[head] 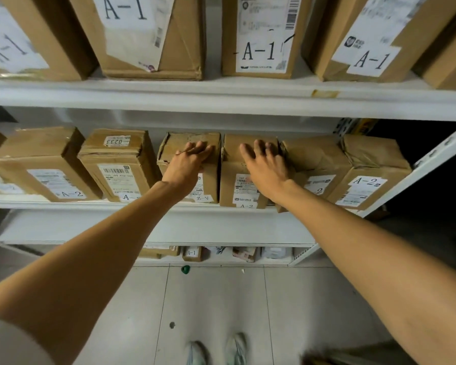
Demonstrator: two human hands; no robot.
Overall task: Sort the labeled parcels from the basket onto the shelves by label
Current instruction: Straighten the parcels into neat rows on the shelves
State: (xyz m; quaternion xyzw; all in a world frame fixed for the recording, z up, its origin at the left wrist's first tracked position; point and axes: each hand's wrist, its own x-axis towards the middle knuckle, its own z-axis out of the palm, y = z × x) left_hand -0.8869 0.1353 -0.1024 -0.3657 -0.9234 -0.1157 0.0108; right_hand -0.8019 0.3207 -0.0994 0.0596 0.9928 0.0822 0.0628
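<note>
Beneath left fingers [204, 151], one A-2 parcel [188, 139]; beneath right fingers [259, 147], its neighbour [232, 167].

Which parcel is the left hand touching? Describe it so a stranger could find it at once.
Find the middle shelf, the row labeled A-2 beneath the A-1 boxes. The parcel stands near the row's middle, right of the box with a 0233 sticker on top, with the left hand resting on it. Unlike its neighbours, its A-2 label looks upside down.
</note>
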